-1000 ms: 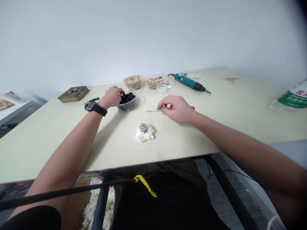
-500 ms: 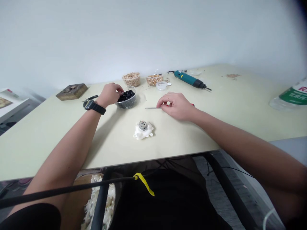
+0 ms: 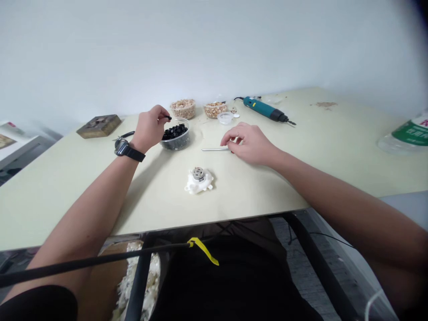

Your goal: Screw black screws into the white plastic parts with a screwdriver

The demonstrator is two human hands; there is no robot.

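My left hand (image 3: 150, 128) pinches a small black plastic part (image 3: 168, 117) over the near left side of a clear round tub (image 3: 176, 143). Many similar black pieces (image 3: 174, 132) fill that tub. To the right, my right hand (image 3: 247, 141) rests on the table with curled fingers around a screwdriver. Its thin metal shaft (image 3: 215, 149) points left; the handle is mostly hidden under the palm, with a speck of red showing. Between my forearms sits a white plastic housing (image 3: 198, 185) with a round silver motor (image 3: 198, 174) on top.
Behind stand a tub of light-coloured small parts (image 3: 183, 109), a tub of brownish-orange pieces (image 3: 216, 110) and a small clear cup (image 3: 225, 118). A teal power screwdriver (image 3: 264, 108) lies at back right. Left are a metal block (image 3: 99, 126) and black-handled pliers (image 3: 127, 134); a bottle (image 3: 406, 136) is far right.
My left hand has risen out of the tub with a black part between its fingertips. My right hand has shifted slightly right along the screwdriver, exposing more shaft.
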